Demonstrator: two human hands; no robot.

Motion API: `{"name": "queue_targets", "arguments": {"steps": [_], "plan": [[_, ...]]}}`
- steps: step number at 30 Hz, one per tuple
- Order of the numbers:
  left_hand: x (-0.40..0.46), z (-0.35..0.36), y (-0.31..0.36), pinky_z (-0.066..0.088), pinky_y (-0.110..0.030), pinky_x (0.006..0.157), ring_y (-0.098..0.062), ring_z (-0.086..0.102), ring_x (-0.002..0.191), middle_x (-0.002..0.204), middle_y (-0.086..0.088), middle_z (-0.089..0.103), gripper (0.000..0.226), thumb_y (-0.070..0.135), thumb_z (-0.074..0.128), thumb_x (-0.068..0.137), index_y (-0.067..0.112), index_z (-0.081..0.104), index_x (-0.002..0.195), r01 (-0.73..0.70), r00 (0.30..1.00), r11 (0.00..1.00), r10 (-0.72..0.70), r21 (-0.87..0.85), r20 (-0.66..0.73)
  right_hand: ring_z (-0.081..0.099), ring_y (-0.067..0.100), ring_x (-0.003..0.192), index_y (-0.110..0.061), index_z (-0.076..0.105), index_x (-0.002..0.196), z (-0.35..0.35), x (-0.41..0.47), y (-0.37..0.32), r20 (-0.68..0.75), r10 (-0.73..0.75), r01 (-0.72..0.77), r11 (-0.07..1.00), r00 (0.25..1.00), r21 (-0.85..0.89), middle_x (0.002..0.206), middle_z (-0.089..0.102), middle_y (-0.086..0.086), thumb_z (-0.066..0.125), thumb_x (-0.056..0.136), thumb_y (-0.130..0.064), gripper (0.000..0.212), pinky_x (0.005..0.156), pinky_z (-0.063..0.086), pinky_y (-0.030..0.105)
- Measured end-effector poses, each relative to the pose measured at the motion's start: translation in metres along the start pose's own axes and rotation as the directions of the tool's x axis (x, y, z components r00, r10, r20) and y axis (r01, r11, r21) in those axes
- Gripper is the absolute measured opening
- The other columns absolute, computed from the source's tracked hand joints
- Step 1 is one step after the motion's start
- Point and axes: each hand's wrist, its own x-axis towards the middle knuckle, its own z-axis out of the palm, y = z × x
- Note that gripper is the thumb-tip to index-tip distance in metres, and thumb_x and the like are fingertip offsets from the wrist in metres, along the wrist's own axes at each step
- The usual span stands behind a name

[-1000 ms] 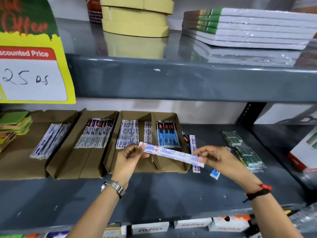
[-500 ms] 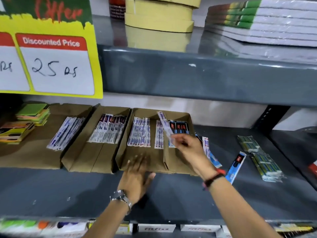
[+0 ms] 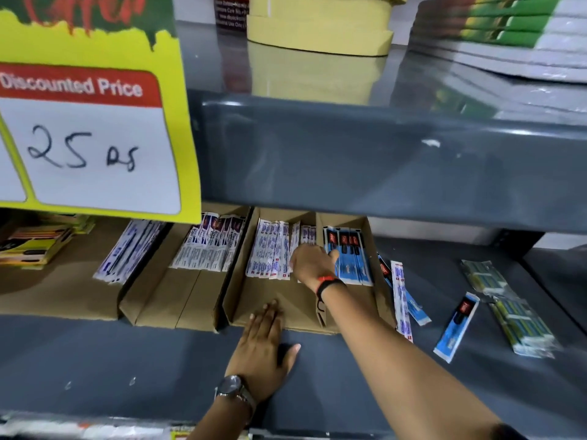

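Observation:
A brown cardboard box with dividers stands on the grey lower shelf. It holds white-and-blue pen packets on the left and blue packets on the right. My right hand reaches into the middle compartment and holds a long white packet down among the ones lying there; its fingertips are hidden. My left hand lies flat on the shelf, fingers straight, touching the box's front flap.
Loose packets lie right of the box: a long white one, a blue one and green packs. Two more boxes sit to the left. The upper shelf's edge and a yellow price sign overhang close above.
My left hand let go of the white packet and went flat on the shelf at the box's front. My right hand carried the packet into the box's middle compartment. The camera moved closer.

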Motion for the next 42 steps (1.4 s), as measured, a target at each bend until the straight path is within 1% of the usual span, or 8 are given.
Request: {"name": "queue_targets", "arguments": {"steps": [5, 9, 13, 18, 22, 32, 37, 42], "plan": [[0.001, 0.001, -0.002, 0.0, -0.024, 0.106, -0.039, 0.048, 0.117, 0.128, -0.021, 0.052, 0.064, 0.029, 0.073, 0.07, -0.001, 0.049, 0.121, -0.024, 0.999, 1.0, 0.025, -0.015, 0.021, 0.057, 0.027, 0.105, -0.009, 0.066, 0.098, -0.012, -0.009, 0.002, -0.024, -0.062, 0.059, 0.994, 0.998, -0.092, 0.101, 0.069, 0.009, 0.043, 0.083, 0.012, 0.034, 0.11, 0.019, 0.047], [0.001, 0.001, -0.003, -0.013, -0.017, 0.104, -0.035, 0.03, 0.131, 0.141, -0.017, 0.036, 0.061, 0.037, 0.053, 0.083, 0.003, 0.036, 0.131, -0.016, 1.0, 0.998, 0.017, -0.053, 0.015, 0.057, 0.017, 0.074, -0.019, 0.066, 0.095, -0.047, -0.036, 0.035, -0.235, -0.018, 0.015, 1.0, 0.972, -0.013, 0.076, 0.068, 0.001, 0.046, 0.086, 0.002, 0.031, 0.102, 0.026, 0.044], [0.002, 0.0, 0.002, 0.012, -0.027, 0.104, -0.032, 0.058, 0.108, 0.118, -0.018, 0.061, 0.069, 0.051, 0.016, 0.09, 0.0, 0.057, 0.113, -0.026, 0.99, 0.998, 0.017, 0.058, 0.142, 0.059, 0.03, 0.105, -0.017, 0.061, 0.105, -0.073, -0.074, 0.123, -0.337, 0.294, -0.305, 0.952, 0.894, 0.021, 0.106, 0.068, 0.015, 0.05, 0.088, -0.019, 0.02, 0.098, 0.033, 0.043], [0.008, 0.009, 0.019, 0.011, -0.029, 0.104, -0.034, 0.047, 0.12, 0.13, -0.02, 0.051, 0.098, 0.066, -0.008, 0.078, -0.002, 0.049, 0.121, -0.025, 0.991, 0.999, 0.021, 0.032, 0.133, 0.044, 0.036, 0.123, -0.001, 0.035, 0.129, -0.056, -0.123, 0.196, -0.167, 0.653, -0.654, 0.754, 0.739, 0.059, 0.131, 0.047, 0.02, 0.059, 0.085, -0.034, 0.06, 0.101, 0.035, 0.047], [0.012, 0.021, 0.016, -0.007, -0.027, 0.11, -0.021, 0.007, 0.139, 0.152, -0.01, 0.01, 0.115, 0.078, -0.022, 0.055, 0.008, 0.016, 0.139, -0.047, 0.992, 0.998, 0.041, 0.045, 0.123, 0.05, 0.036, 0.118, 0.0, 0.039, 0.117, -0.041, -0.13, 0.204, -0.179, 0.652, -0.654, 0.755, 0.737, 0.052, 0.125, 0.053, 0.019, 0.058, 0.086, -0.026, 0.045, 0.097, 0.038, 0.047], [0.009, 0.018, 0.015, -0.005, -0.029, 0.11, -0.018, 0.004, 0.139, 0.152, -0.006, 0.006, 0.114, 0.08, -0.017, 0.055, 0.01, 0.012, 0.14, -0.042, 0.99, 0.998, 0.036, 0.044, 0.14, 0.055, 0.036, 0.11, 0.0, 0.047, 0.108, -0.053, -0.136, 0.224, -0.227, 0.687, -0.667, 0.726, 0.69, 0.168, 0.116, 0.059, 0.021, 0.049, 0.081, 0.003, 0.027, 0.101, 0.029, 0.047], [0.017, -0.011, 0.034, 0.024, -0.032, 0.107, -0.023, 0.033, 0.128, 0.14, -0.008, 0.037, 0.078, 0.061, 0.038, 0.078, 0.007, 0.032, 0.133, 0.055, 0.987, 0.861, -0.124, -0.506, -0.105, 0.058, 0.033, 0.098, 0.002, 0.064, 0.097, -0.11, -0.138, 0.215, -0.362, 0.336, -0.272, 0.938, 0.87, 0.215, 0.101, 0.062, 0.024, 0.054, 0.084, 0.005, 0.018, 0.079, 0.04, 0.03], [0.046, -0.063, 0.069, 0.036, -0.001, 0.078, -0.013, 0.054, 0.106, 0.113, 0.0, 0.062, 0.061, 0.063, 0.052, 0.064, 0.027, 0.049, 0.113, 0.115, 0.993, 0.501, -0.076, -0.858, 0.089, 0.056, 0.012, 0.079, -0.026, 0.059, 0.078, -0.158, -0.138, 0.169, 0.058, -0.108, 0.079, 0.925, 0.993, 0.371, 0.082, 0.062, 0.002, 0.06, 0.085, 0.0, 0.027, 0.07, 0.042, 0.01]]}}
